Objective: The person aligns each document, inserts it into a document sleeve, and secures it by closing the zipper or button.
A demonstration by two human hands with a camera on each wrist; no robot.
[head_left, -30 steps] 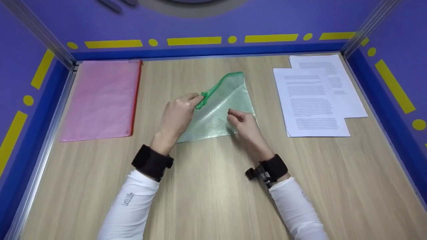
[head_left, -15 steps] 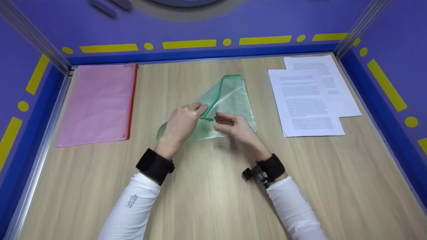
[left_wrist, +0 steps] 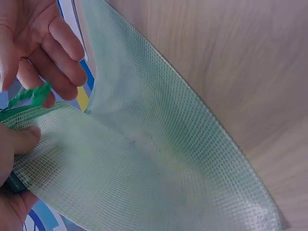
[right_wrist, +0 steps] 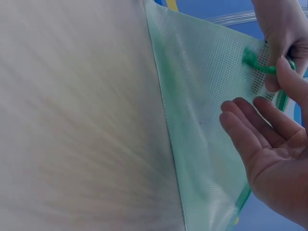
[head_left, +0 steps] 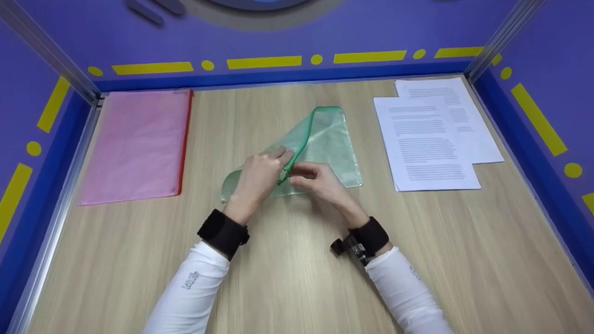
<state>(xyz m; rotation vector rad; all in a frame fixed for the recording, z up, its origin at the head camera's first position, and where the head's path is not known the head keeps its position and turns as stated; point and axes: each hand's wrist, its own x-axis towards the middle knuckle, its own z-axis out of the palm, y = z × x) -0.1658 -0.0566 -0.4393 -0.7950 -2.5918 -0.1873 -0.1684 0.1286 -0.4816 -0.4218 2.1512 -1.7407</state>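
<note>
A translucent green mesh zipper pouch (head_left: 332,144) is partly lifted, its far left corner folded toward me. Green zipper edging (head_left: 309,132) runs along the fold. My left hand (head_left: 262,174) pinches that corner between thumb and fingers, beside the zipper's end. A short twisted green cord (left_wrist: 33,95) hangs there. My right hand (head_left: 322,181) is just right of the cord, palm facing it. Its fingers (right_wrist: 240,132) are apart and loosely bent; the thumb tip is close to the cord. The right wrist view shows no clear grip by that hand.
A pink zipper pouch (head_left: 134,148) with a red edge lies at the left of the wooden table (head_left: 297,278). Two overlapping stacks of printed paper (head_left: 427,148) lie at the right. Blue panels (head_left: 260,37) with yellow marks enclose the back and sides.
My left hand has brought the pouch's corner toward me and slightly right, folding it over. My right hand has shifted left to the zipper end, its fingers spreading.
</note>
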